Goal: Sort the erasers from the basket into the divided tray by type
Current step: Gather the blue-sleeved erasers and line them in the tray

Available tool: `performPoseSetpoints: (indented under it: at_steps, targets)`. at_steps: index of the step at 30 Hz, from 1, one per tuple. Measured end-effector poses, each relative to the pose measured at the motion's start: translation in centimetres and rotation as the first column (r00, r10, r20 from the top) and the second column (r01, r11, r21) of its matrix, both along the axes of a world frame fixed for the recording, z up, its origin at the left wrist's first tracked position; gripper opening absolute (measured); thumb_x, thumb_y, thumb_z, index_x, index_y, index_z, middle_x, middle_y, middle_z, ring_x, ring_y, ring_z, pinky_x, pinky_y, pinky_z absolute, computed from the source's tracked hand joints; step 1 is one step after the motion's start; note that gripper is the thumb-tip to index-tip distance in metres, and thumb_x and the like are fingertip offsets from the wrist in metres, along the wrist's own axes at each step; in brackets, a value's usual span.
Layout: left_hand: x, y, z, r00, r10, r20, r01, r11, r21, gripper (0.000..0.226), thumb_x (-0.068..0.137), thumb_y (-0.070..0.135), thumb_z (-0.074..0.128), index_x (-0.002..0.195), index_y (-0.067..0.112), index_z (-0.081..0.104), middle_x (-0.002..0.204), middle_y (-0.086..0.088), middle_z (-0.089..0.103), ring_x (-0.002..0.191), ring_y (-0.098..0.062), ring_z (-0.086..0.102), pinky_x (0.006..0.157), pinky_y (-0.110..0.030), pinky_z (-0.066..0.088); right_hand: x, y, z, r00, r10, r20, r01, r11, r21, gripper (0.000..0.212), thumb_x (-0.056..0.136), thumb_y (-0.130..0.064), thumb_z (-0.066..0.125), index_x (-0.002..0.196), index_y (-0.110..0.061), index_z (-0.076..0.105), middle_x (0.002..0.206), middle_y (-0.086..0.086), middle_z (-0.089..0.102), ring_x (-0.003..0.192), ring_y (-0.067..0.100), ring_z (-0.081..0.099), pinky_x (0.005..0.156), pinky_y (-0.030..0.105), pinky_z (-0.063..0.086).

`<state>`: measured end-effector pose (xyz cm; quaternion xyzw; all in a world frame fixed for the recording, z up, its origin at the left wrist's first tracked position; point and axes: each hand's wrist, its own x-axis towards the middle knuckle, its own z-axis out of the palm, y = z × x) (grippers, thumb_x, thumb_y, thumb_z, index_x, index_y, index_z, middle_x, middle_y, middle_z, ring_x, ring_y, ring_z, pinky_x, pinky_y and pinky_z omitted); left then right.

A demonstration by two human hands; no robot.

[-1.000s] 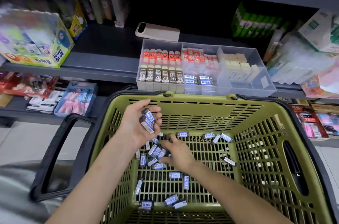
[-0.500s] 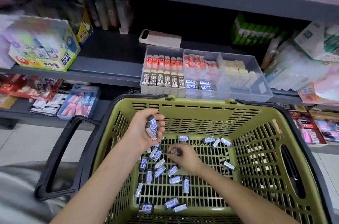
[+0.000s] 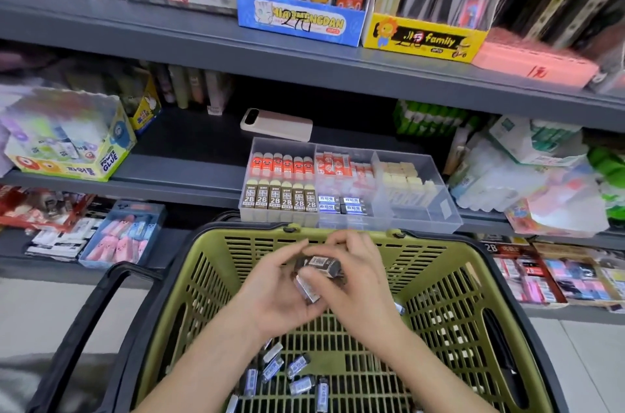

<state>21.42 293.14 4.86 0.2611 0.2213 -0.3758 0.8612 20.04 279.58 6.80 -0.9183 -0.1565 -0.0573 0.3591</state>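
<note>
Dark-sleeved erasers (image 3: 319,269): small stack, gripped between left hand (image 3: 277,294) and right hand (image 3: 362,280), both curled round it, above green basket (image 3: 449,280). Loose erasers (image 3: 274,368) are scattered on its floor. Divided tray (image 3: 422,209) is set on shelf (image 3: 189,176) behind.

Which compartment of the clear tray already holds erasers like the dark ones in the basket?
The front middle compartment: its dark blue-labelled erasers lie flat; the rest hold orange, brown 2B or cream ones.

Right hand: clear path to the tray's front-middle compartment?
Likely yes: the tray looks open-topped just past the basket rim, nothing between. But the right hand and left hand both grip erasers.
</note>
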Motion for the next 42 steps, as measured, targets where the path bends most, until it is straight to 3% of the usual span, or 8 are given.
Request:
performPoseSetpoints:
  at_steps: [4, 8, 15, 23, 29, 33, 37, 42]
  targets:
    - [0.6, 0.4, 1.4, 0.996, -0.068, 0.050, 0.065, 0.997, 0.051, 0.029, 0.060, 0.021, 0.078, 0.084, 0.006, 0.072, 0.073, -0.009, 0.064, 0.059, -0.022, 0.061, 0.042, -0.022, 0.047, 0.4, -1.2, 1.1, 0.979, 0.086, -0.186, -0.026, 0.953, 0.303, 0.014, 0.089, -0.035, 0.058, 0.102, -0.031, 0.058, 0.090, -0.013, 0.059, 0.085, 0.004, 0.054, 0.078, 0.020, 0.041]
    - [1.3, 0.8, 2.3, 0.976, -0.184, 0.116, 0.166, 0.975, 0.150, 0.025, 0.057, 0.020, 0.080, 0.079, 0.008, 0.074, 0.071, -0.011, 0.062, 0.057, -0.020, 0.057, 0.037, -0.018, 0.036, 0.9, -2.3, 2.2, 0.962, 0.110, -0.250, 0.033, 0.862, 0.505, 0.021, 0.081, -0.020, 0.070, 0.095, -0.031, 0.059, 0.082, -0.004, 0.066, 0.077, 0.023, 0.064, 0.073, 0.030, 0.051]
    - [2.1, -0.4, 3.1, 0.933, -0.336, 0.129, 0.312, 0.934, 0.177, 0.022, 0.051, 0.020, 0.081, 0.068, 0.007, 0.073, 0.069, -0.012, 0.060, 0.054, -0.018, 0.056, 0.035, -0.017, 0.033, 1.5, -2.9, 2.7, 0.983, 0.009, -0.181, 0.101, 0.802, 0.589, 0.017, 0.067, -0.030, 0.074, 0.079, -0.024, 0.064, 0.081, 0.003, 0.068, 0.069, 0.011, 0.065, 0.067, 0.020, 0.052]
    - [4.2, -1.3, 3.8, 0.947, -0.278, 0.165, 0.250, 0.953, 0.172, 0.021, 0.053, 0.013, 0.078, 0.072, 0.004, 0.076, 0.070, -0.015, 0.061, 0.052, -0.018, 0.055, 0.032, -0.017, 0.032, 2.6, -6.9, 4.5, 0.924, 0.197, -0.327, 0.056, 0.778, 0.626, 0.026, 0.072, -0.024, 0.067, 0.097, -0.029, 0.073, 0.095, 0.005, 0.073, 0.082, 0.019, 0.071, 0.076, 0.017, 0.052]
    - [5.6, -2.3, 4.7, 0.942, -0.313, 0.121, 0.305, 0.949, 0.075, 0.023, 0.054, 0.017, 0.080, 0.068, 0.002, 0.069, 0.067, -0.013, 0.060, 0.051, -0.019, 0.054, 0.031, -0.015, 0.031, 4.1, -8.0, 6.3, 0.989, 0.125, -0.084, -0.086, 0.925, 0.370, 0.016, 0.071, -0.034, 0.071, 0.087, -0.036, 0.074, 0.090, -0.010, 0.072, 0.080, 0.008, 0.067, 0.073, 0.015, 0.052]
    - [6.1, -1.0, 4.3, 0.964, -0.214, 0.160, 0.196, 0.973, 0.121, 0.023, 0.058, 0.024, 0.080, 0.065, 0.006, 0.066, 0.071, -0.013, 0.061, 0.054, -0.018, 0.057, 0.031, -0.017, 0.034, 8.3, -9.3, 7.0, 0.993, -0.112, 0.024, 0.112, 0.994, -0.006, 0.003, 0.073, -0.034, 0.073, 0.072, -0.034, 0.072, 0.070, -0.017, 0.066, 0.070, 0.004, 0.059, 0.065, 0.018, 0.045]
    - [5.8, 1.1, 3.5, 0.973, -0.149, 0.178, 0.130, 0.985, 0.112, 0.021, 0.064, 0.025, 0.076, 0.066, 0.006, 0.066, 0.072, -0.013, 0.061, 0.055, -0.018, 0.057, 0.031, -0.017, 0.035, 12.3, -8.2, 6.5, 0.996, -0.001, -0.085, -0.045, 0.847, -0.529, 0.017, 0.080, -0.038, 0.070, 0.083, -0.022, 0.074, 0.083, -0.012, 0.069, 0.081, 0.009, 0.055, 0.071, 0.022, 0.032]
    - [5.7, 2.2, 2.9, 0.978, -0.123, 0.169, 0.106, 0.988, 0.109, 0.020, 0.063, 0.024, 0.074, 0.067, 0.006, 0.067, 0.073, -0.012, 0.060, 0.056, -0.019, 0.058, 0.031, -0.017, 0.034, 15.5, -5.8, 6.1, 0.973, 0.102, -0.206, -0.226, 0.595, -0.771, 0.014, 0.081, -0.030, 0.067, 0.086, -0.018, 0.072, 0.094, 0.001, 0.070, 0.095, 0.023, 0.058, 0.084, 0.036, 0.049]
